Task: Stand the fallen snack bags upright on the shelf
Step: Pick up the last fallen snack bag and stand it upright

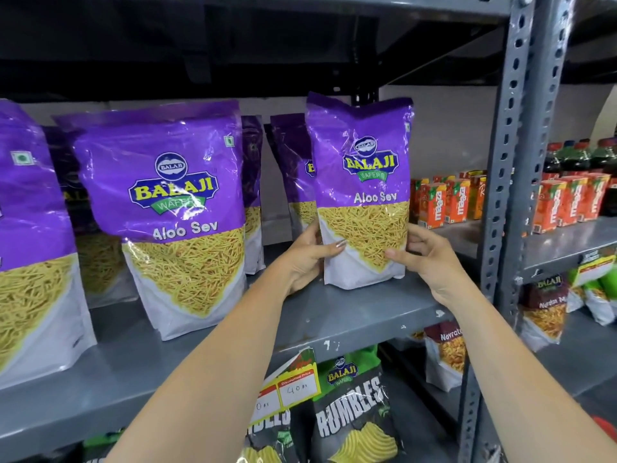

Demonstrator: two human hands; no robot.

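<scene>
shelf point(350, 315): grey metal, row of purple Aloo Sev bags, all upright as far as visible.
held bag point(362, 195): upright at the row's right end, base on the shelf.
left hand point(305, 255): grip closed on the bag's lower left edge.
right hand point(430, 259): grip closed on the lower right edge.
step: settling this bag, looks nearly done.
next: let go gently, check it stands alone.

The purple and white glossy plastic snack bag point(362, 192) marked "Aloo Sev" stands upright on the grey metal shelf point(350, 312), near its right end. Its top is a little crumpled. More of the same purple bags point(170, 208) stand upright to its left and behind it.
</scene>
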